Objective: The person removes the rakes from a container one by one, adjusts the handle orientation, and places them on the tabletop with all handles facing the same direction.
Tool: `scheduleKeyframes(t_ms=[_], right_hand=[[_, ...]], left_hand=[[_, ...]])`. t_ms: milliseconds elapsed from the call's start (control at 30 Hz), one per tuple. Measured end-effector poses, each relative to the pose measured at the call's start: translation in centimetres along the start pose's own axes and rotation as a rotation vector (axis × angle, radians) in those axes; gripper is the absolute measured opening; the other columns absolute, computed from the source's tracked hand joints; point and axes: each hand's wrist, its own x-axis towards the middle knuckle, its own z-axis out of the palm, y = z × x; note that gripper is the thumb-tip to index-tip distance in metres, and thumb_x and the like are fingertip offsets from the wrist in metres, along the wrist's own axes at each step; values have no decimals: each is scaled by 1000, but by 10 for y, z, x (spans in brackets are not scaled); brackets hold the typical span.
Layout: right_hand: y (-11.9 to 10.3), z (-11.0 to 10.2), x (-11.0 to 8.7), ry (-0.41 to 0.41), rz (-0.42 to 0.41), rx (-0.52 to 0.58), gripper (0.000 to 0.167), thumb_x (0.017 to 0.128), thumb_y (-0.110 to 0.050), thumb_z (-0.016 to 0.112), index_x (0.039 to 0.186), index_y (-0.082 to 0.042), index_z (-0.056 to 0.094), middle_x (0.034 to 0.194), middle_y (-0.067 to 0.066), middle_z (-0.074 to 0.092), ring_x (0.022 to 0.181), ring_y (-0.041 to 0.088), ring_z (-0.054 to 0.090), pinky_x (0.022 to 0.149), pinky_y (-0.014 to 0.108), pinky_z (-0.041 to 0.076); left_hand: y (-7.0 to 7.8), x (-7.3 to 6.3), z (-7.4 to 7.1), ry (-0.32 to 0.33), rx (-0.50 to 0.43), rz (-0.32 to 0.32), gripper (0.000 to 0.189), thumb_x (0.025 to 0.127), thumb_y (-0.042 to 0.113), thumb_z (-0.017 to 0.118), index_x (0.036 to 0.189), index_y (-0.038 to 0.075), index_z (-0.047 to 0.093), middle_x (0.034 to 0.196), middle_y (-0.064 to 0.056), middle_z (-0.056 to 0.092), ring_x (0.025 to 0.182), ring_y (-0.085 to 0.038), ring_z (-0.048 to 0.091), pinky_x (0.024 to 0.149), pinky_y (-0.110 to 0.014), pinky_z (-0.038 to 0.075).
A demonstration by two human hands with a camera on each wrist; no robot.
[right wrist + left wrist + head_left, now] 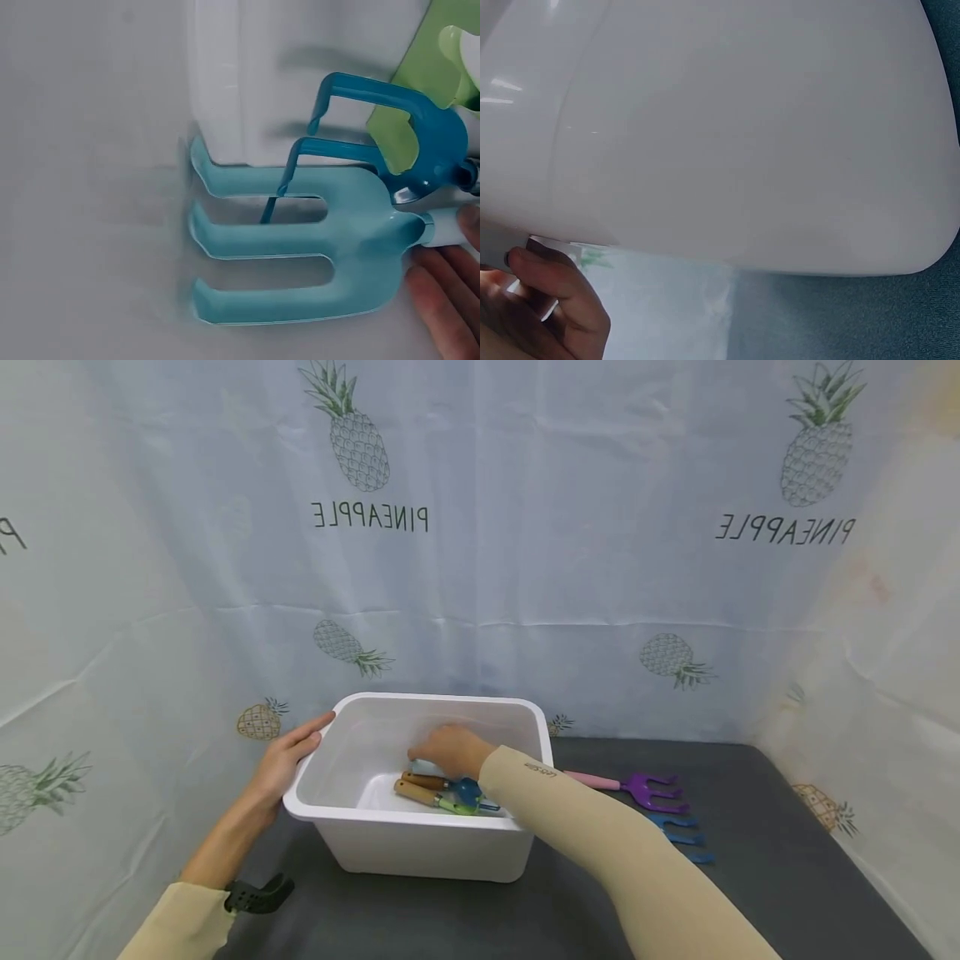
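A white plastic tub [420, 847] stands on the dark table. My left hand [283, 767] grips its left rim, and the left wrist view shows the fingers [562, 289] curled at the edge. Inside the tub, my right hand [450, 748] holds a light blue garden fork [352, 232] by the handle, its tines close to the tub wall. Next to it lie a darker blue garden fork [435, 142] and a light green garden tool [416, 75], with wooden handles [416, 792] towards the left in the head view. The light blue fork overlaps the darker one.
Right of the tub, a purple garden fork [652, 792] with a pink handle lies on the table [750, 860]. A blue fork [682, 837] beside it is partly hidden by my right sleeve [615, 843]. Pineapple-printed cloth [525, 568] hangs behind and at both sides.
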Motion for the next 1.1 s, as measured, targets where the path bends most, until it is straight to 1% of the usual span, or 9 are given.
scheduleKeyframes(t_ms=[233,400,533,633,700,800,867,967,1100], right_hand=[[2,-4,-1,-14,-16,46,57,96,-11,72,143,-39,56,121,-6,73,89,15,59,86,29,53],[8,-11,-3,-60,-6,202,69,90,-2,75,142,-44,57,121,-3,70,85,16,53,73,29,47],[14,-15,-2,-112,-5,339,77,88,5,72,143,-46,56,124,-2,66,79,17,51,59,27,45],[17,-17,0,-139,4,424,81,86,6,72,144,-48,54,119,1,62,71,17,52,50,27,45],[18,-18,1,-141,6,462,81,87,4,74,144,-49,52,111,2,61,65,16,51,49,27,45],[18,-20,2,-132,-23,460,80,88,-2,77,146,-49,49,99,3,60,59,15,48,49,26,45],[18,-21,2,-117,-46,444,80,88,-5,78,147,-48,47,95,4,61,62,16,47,52,26,44],[17,-23,1,-110,-58,403,78,87,-6,80,148,-45,48,103,2,62,74,16,50,55,25,44],[16,-27,-2,-142,-34,348,79,86,0,77,146,-44,51,114,-1,59,85,17,52,56,25,44]], left_hand=[[0,1,1,8,12,3,55,113,34,38,163,11,31,167,-21,31,102,17,56,84,-16,54],[-1,0,1,8,20,-8,55,113,34,38,163,12,31,168,-19,30,102,17,56,84,-16,54],[-1,1,1,13,18,-6,56,113,34,39,163,12,31,168,-19,30,102,18,55,84,-16,54],[-1,1,0,13,20,-7,56,113,35,39,163,12,31,169,-19,29,101,17,56,84,-16,54],[-1,0,0,16,24,-9,56,113,35,38,163,12,31,169,-19,29,101,17,56,84,-16,54],[-1,-1,0,18,21,-10,56,113,34,38,163,11,31,168,-20,30,101,16,57,84,-17,55],[-1,-1,0,22,21,-9,55,113,34,38,163,12,31,168,-20,31,101,15,58,83,-18,55],[-1,-2,1,12,23,-13,55,113,35,39,163,14,31,168,-19,32,103,13,59,83,-20,56],[-1,-1,1,16,12,-10,55,113,35,40,163,14,32,166,-20,33,102,11,61,82,-21,56]])
